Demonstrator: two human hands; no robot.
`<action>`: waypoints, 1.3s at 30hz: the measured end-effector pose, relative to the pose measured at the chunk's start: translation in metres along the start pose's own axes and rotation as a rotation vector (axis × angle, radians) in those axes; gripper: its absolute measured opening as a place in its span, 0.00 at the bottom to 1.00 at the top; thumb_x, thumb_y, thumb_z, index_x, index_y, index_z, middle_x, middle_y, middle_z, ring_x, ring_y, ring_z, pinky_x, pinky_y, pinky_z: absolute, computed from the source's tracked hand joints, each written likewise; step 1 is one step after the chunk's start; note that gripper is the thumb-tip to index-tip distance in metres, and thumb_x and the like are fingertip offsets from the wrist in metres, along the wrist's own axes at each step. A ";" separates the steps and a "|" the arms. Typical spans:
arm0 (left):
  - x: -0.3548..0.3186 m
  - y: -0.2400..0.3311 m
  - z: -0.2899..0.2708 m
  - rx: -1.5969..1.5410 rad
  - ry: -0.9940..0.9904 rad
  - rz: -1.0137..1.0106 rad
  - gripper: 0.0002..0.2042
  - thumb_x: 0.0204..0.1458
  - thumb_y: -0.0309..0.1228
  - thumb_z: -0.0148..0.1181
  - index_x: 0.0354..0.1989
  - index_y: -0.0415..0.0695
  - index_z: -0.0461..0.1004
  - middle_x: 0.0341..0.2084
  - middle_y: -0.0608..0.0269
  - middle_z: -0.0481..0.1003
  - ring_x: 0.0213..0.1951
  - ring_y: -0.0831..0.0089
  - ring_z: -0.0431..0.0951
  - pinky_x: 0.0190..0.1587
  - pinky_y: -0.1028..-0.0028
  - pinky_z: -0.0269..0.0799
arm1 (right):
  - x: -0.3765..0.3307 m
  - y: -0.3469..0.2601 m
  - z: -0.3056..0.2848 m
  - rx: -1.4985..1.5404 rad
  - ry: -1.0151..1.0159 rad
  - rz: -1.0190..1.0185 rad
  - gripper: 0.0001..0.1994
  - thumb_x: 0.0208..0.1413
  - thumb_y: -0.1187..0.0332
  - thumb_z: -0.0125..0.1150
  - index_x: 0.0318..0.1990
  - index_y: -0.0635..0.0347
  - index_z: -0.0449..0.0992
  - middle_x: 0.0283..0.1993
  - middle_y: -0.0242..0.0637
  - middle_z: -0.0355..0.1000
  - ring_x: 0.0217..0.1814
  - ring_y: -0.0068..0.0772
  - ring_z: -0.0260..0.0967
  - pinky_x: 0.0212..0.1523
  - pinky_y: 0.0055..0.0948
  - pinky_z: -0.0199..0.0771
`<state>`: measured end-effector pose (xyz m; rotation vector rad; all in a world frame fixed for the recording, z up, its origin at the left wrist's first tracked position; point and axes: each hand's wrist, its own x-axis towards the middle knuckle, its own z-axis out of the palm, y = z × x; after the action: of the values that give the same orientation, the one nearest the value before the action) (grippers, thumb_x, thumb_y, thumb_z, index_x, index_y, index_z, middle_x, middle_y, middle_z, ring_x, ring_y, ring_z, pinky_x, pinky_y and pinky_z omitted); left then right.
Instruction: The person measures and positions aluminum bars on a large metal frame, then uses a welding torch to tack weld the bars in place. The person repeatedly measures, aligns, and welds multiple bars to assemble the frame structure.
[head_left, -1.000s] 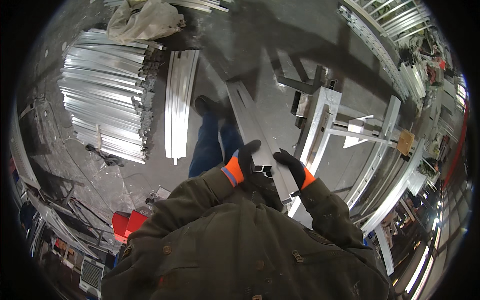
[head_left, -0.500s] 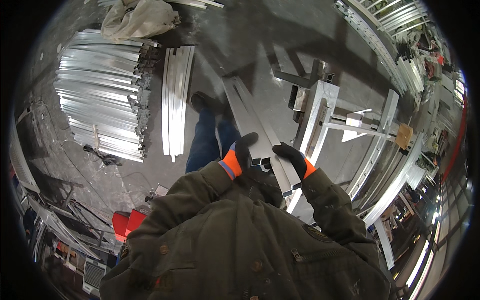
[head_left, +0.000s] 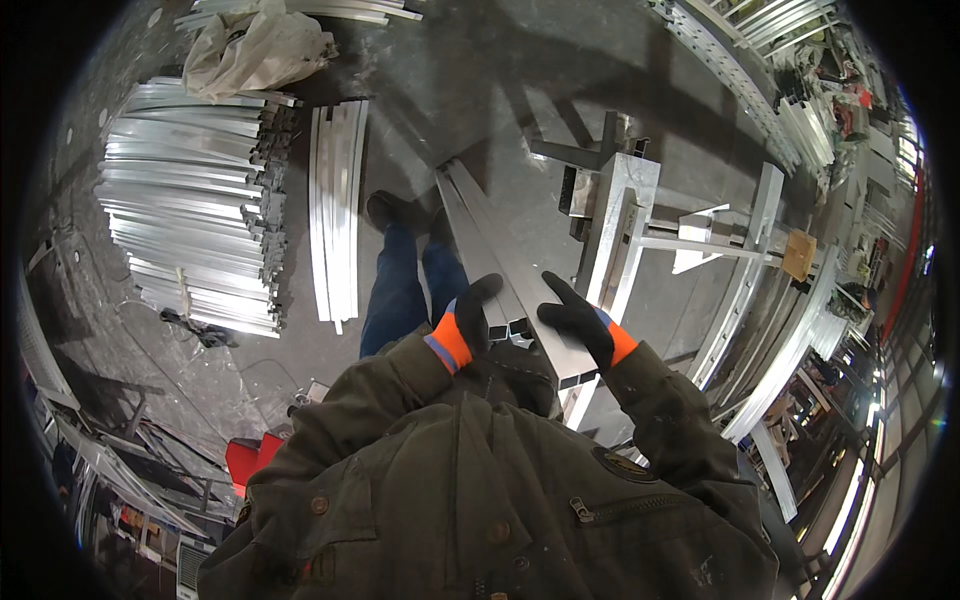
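Note:
Several long silver hollow metal tubes lie side by side in front of my body, running away toward the floor past my feet. Their square open ends point at my jacket, and those on the right stick out nearer to me than the left ones. My left hand, in a black and orange glove, is closed round the left side of the bundle close to the ends. Matching in glove, my right hand grips the right side, thumb side over the upper face. The fingertips underneath are hidden.
A large stack of silver profiles lies on the floor at left, with a smaller bundle beside it. To the right stands a metal frame with crossbars. A pale sack sits at far left, red objects near left.
The right-hand tubes have turned, showing a broader flat face, and my right hand has shifted over them. My left hand still holds its side. The whole view has swung slightly.

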<state>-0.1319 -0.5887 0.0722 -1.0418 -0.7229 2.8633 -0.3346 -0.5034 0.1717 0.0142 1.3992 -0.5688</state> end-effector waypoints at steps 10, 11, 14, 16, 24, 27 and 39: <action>0.012 0.004 -0.006 0.052 0.116 0.035 0.30 0.57 0.46 0.61 0.62 0.36 0.68 0.48 0.48 0.78 0.45 0.53 0.81 0.46 0.57 0.79 | 0.038 0.019 -0.003 0.295 -0.090 0.017 0.41 0.62 0.65 0.62 0.79 0.53 0.46 0.60 0.51 0.72 0.49 0.38 0.79 0.47 0.35 0.82; 0.013 0.003 -0.005 0.074 0.083 0.094 0.30 0.57 0.45 0.60 0.62 0.36 0.68 0.47 0.48 0.78 0.45 0.53 0.81 0.46 0.56 0.80 | 0.038 0.019 -0.005 0.242 -0.072 0.008 0.41 0.62 0.65 0.62 0.79 0.53 0.47 0.59 0.51 0.72 0.48 0.38 0.79 0.46 0.35 0.82; 0.011 0.002 0.002 0.066 0.157 0.139 0.28 0.58 0.44 0.60 0.60 0.36 0.69 0.46 0.47 0.79 0.44 0.53 0.81 0.46 0.54 0.80 | 0.036 0.017 -0.008 0.247 -0.043 0.041 0.40 0.62 0.64 0.62 0.78 0.53 0.48 0.56 0.51 0.74 0.46 0.39 0.79 0.46 0.36 0.83; 0.008 -0.001 0.008 0.088 0.193 0.088 0.28 0.60 0.44 0.60 0.63 0.39 0.67 0.51 0.48 0.77 0.49 0.54 0.80 0.52 0.55 0.78 | 0.038 0.014 -0.005 0.255 -0.039 0.043 0.39 0.63 0.64 0.62 0.78 0.53 0.49 0.57 0.50 0.74 0.47 0.39 0.79 0.45 0.36 0.83; -0.019 -0.002 -0.002 0.048 0.292 0.069 0.22 0.59 0.42 0.62 0.54 0.38 0.75 0.44 0.49 0.81 0.42 0.54 0.84 0.44 0.54 0.82 | 0.037 0.014 0.005 0.267 -0.215 0.119 0.33 0.63 0.61 0.60 0.73 0.62 0.59 0.62 0.42 0.73 0.57 0.35 0.75 0.56 0.34 0.78; -0.031 -0.002 -0.021 0.040 0.185 0.133 0.19 0.63 0.38 0.59 0.54 0.36 0.74 0.42 0.50 0.81 0.43 0.55 0.84 0.50 0.55 0.82 | 0.041 0.024 -0.004 0.348 -0.264 0.135 0.31 0.61 0.62 0.59 0.70 0.60 0.61 0.55 0.46 0.76 0.49 0.38 0.79 0.48 0.39 0.84; -0.011 -0.019 -0.028 0.117 0.265 0.369 0.16 0.58 0.32 0.65 0.52 0.36 0.74 0.36 0.49 0.79 0.36 0.53 0.82 0.37 0.49 0.82 | 0.060 0.045 -0.010 0.056 -0.168 -0.040 0.35 0.63 0.69 0.60 0.75 0.58 0.53 0.49 0.40 0.75 0.47 0.34 0.77 0.47 0.34 0.80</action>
<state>-0.1092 -0.5619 0.0686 -1.6454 -0.3725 2.9139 -0.3233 -0.4830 0.0995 -0.0162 1.2221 -0.6281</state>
